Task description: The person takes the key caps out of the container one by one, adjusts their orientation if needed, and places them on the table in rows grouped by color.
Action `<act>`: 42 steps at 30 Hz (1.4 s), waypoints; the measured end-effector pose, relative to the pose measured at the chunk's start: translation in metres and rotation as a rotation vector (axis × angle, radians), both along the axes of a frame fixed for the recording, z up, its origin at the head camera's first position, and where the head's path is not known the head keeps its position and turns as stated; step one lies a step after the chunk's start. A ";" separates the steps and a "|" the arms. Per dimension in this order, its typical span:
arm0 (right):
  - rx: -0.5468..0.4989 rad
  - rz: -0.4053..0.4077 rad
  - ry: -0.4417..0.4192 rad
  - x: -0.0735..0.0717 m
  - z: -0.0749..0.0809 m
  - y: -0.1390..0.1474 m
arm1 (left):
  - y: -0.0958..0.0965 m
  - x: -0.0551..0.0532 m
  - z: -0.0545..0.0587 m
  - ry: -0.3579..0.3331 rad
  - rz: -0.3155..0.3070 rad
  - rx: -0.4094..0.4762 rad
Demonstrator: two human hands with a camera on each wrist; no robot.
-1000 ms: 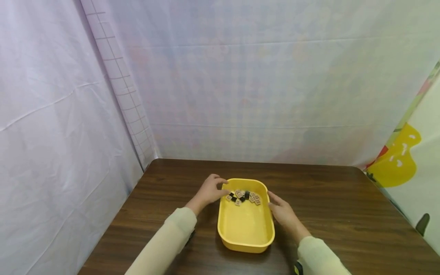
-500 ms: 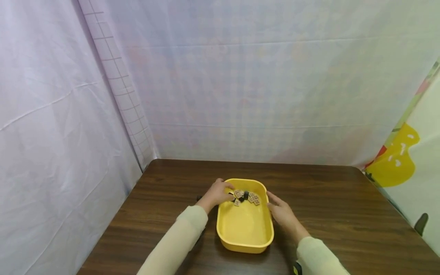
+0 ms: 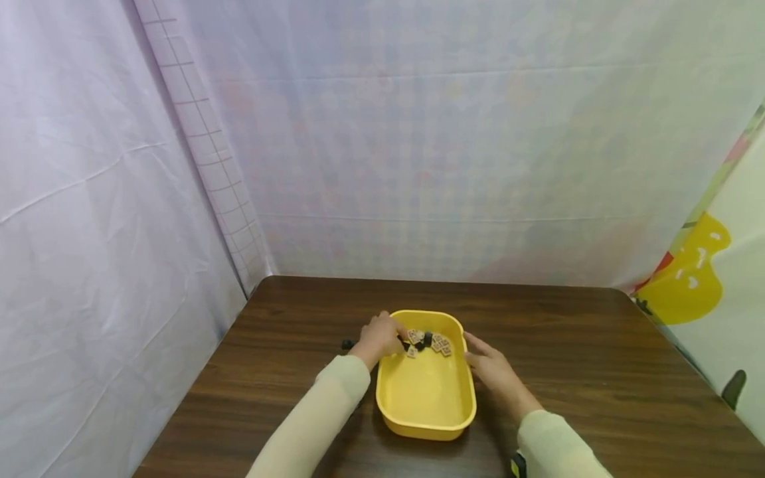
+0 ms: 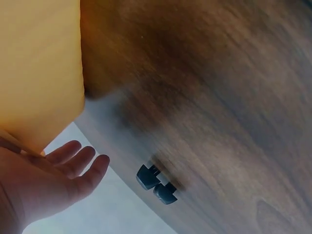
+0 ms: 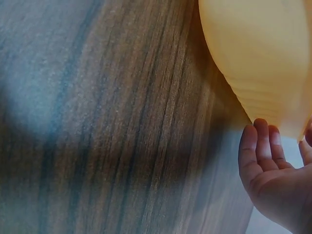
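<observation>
A yellow plastic basin (image 3: 424, 398) stands on the table, with several small tan square tiles (image 3: 439, 343) with dark markings and a few black pieces (image 3: 427, 339) at its far end. My left hand (image 3: 382, 337) reaches over the left rim near the far corner. In the left wrist view three of its fingers lie loosely bent outside the wall; the thumb and index tips are hidden, so whether they pinch a piece cannot be seen. My right hand (image 3: 496, 372) holds the basin's right side, thumb at the rim and other fingers (image 5: 263, 141) against the outer wall.
Two black pieces with short stubs (image 4: 156, 184) lie on the brown wood-grain table (image 3: 568, 358), left of the basin near my left wrist. A pale curtain (image 3: 442, 166) hangs behind the table, another white one (image 3: 119, 232) along its left.
My left hand has moved right and over the rim, its fingertips lowering among the pieces. Black pieces on the table have come into sight behind the left wrist. The right hand stays in place.
</observation>
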State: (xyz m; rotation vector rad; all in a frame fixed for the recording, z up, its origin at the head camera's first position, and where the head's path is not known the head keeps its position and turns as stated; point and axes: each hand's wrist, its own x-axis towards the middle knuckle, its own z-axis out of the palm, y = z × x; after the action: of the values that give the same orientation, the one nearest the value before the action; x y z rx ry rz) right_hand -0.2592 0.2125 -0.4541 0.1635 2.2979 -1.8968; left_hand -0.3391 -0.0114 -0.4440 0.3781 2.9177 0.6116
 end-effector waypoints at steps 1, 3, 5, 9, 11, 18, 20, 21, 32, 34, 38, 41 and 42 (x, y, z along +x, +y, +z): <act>-0.001 -0.003 -0.005 0.000 0.000 0.000 | 0.000 0.000 0.000 0.006 -0.003 -0.012; 0.001 -0.005 -0.012 -0.001 0.001 0.000 | 0.001 0.000 0.001 0.014 -0.004 -0.017; -0.001 -0.005 -0.019 -0.001 0.001 0.000 | 0.001 0.001 0.002 0.019 -0.006 -0.020; 0.019 -0.007 -0.028 -0.002 0.000 0.000 | 0.000 0.002 0.001 0.021 -0.005 -0.021; 0.022 -0.007 -0.029 -0.002 0.000 0.000 | 0.000 0.002 0.000 0.020 -0.004 -0.027; 0.025 -0.001 -0.028 -0.001 0.001 -0.001 | 0.002 0.000 -0.001 0.053 -0.018 -0.114; 0.026 -0.004 -0.029 0.000 0.001 -0.001 | 0.002 0.000 -0.002 0.059 -0.023 -0.126; 0.023 -0.003 -0.029 0.000 0.001 -0.001 | 0.002 0.000 -0.002 0.058 -0.023 -0.126; -0.013 -0.019 -0.023 0.001 0.001 -0.002 | 0.001 -0.002 -0.003 0.073 -0.032 -0.141; -0.003 -0.019 -0.025 0.001 0.001 -0.002 | 0.002 -0.002 -0.003 0.067 -0.032 -0.140; 0.008 -0.023 -0.027 0.000 0.001 -0.002 | 0.002 -0.003 -0.003 0.065 -0.036 -0.177; 0.010 -0.022 -0.022 0.001 0.001 -0.002 | 0.003 -0.003 -0.002 0.073 -0.042 -0.236; 0.008 -0.023 -0.021 0.001 0.001 -0.003 | 0.003 -0.003 -0.001 0.074 -0.042 -0.249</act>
State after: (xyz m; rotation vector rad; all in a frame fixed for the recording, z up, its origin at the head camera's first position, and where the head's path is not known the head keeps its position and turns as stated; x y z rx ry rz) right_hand -0.2585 0.2099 -0.4530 0.2110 2.2997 -1.8882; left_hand -0.3423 -0.0087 -0.4453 0.4376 2.9975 0.2286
